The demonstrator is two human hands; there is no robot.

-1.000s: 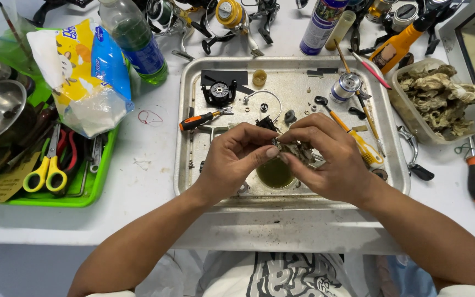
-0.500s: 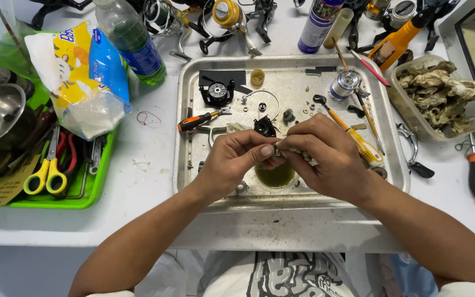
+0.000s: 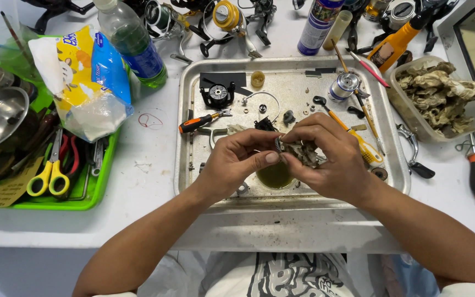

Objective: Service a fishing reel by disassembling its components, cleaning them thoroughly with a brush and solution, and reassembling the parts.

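The small toothed part (image 3: pixel 277 144) is mostly covered by the fingers of the left hand (image 3: pixel 237 165) and right hand (image 3: pixel 325 159), so its shape cannot be told. The cup (image 3: pixel 275 176) is half hidden beneath them. The bottle (image 3: pixel 130 41) and spray can (image 3: pixel 317 22) are cut off by the top edge.

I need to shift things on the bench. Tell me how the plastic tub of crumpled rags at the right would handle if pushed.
The plastic tub would probably slide easily: it looks thin-walled and light. The crumpled rags heaped above its rim seem soft, so some may spill if it is jolted.
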